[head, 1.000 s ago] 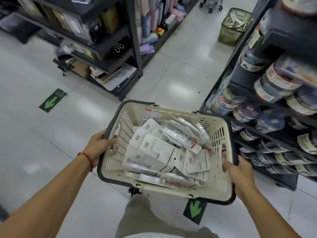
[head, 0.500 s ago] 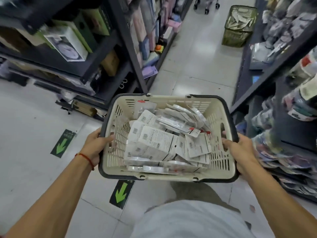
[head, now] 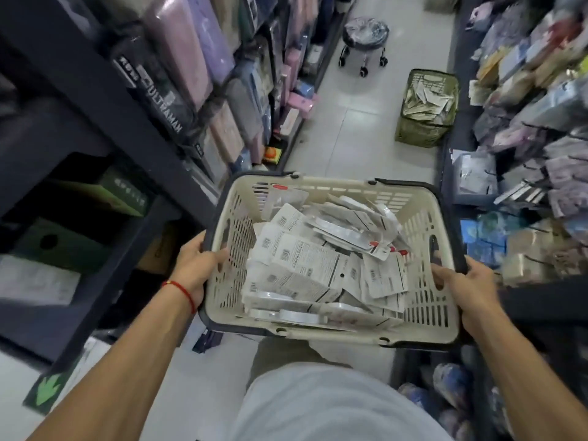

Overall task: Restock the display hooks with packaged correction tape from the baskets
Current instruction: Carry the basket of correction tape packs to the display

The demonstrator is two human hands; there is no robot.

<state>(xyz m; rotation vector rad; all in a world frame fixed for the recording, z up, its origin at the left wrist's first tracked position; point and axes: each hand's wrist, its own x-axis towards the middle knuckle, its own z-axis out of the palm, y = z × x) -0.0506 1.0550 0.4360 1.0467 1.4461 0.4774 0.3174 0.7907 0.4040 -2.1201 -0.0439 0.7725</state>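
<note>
Shelving, left: dark rack (head: 105,100) with wrapped pink, lilac and black packs upright in rows; green cartons (head: 95,198) on the lower levels.
Floor marker: green arrow sticker (head: 47,393) on pale tiles, at the foot of the left rack.
Left hand (head: 194,265): fingers curled over the basket's left rim, clenched on it; thumb outside the wall; red cord (head: 181,289) round the wrist.
Basket (head: 423,300): cream plastic, slotted walls, dark rim; held level between both hands, in front of the person's waist, above the aisle floor.
Packs (head: 311,265): carded correction tape, white backs with barcodes mostly facing up, some blister fronts showing; heaped loose inside the basket, filling most of its floor, stacked highest toward the left and middle.
Stool (head: 362,36): round seat in clear wrap, castor legs; far down the aisle, well apart from the basket.
Crate (head: 423,122): olive-green, on the floor near the right shelving, filled with pale packets; type cannot be told.
Right hand (head: 467,288): fingers hooked through the handle slot in the basket's right wall, grasping the rim.
Shelving, right: dark shelves (head: 541,106) crowded with bagged goods in grey, lilac and blue; details blurred.
</note>
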